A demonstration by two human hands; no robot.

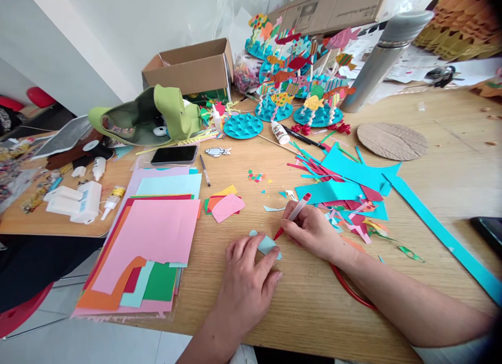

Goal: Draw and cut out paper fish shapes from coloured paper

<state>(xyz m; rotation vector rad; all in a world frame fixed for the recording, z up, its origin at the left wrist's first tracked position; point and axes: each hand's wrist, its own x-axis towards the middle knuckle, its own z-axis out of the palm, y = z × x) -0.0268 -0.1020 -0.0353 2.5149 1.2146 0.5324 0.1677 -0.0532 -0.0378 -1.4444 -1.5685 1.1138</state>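
My left hand (245, 277) lies flat on the wooden table (451, 186), its fingers pressing down a small light blue paper piece (267, 244). My right hand (314, 229) pinches a red marker (293, 214), whose tip touches the right edge of that paper piece. A stack of coloured paper sheets (151, 238), pink on top, lies to the left of my left hand. A heap of teal and red paper scraps (345, 189) lies just beyond my right hand.
Several paper fish models on teal bases (292, 87) stand at the back by a metal flask (382, 58). An open cardboard box (194, 66), a green pouch (157, 115), a phone (174, 155), a pen (205, 170), glue bottles (280, 132) and a cardboard disc (392, 140) lie around.
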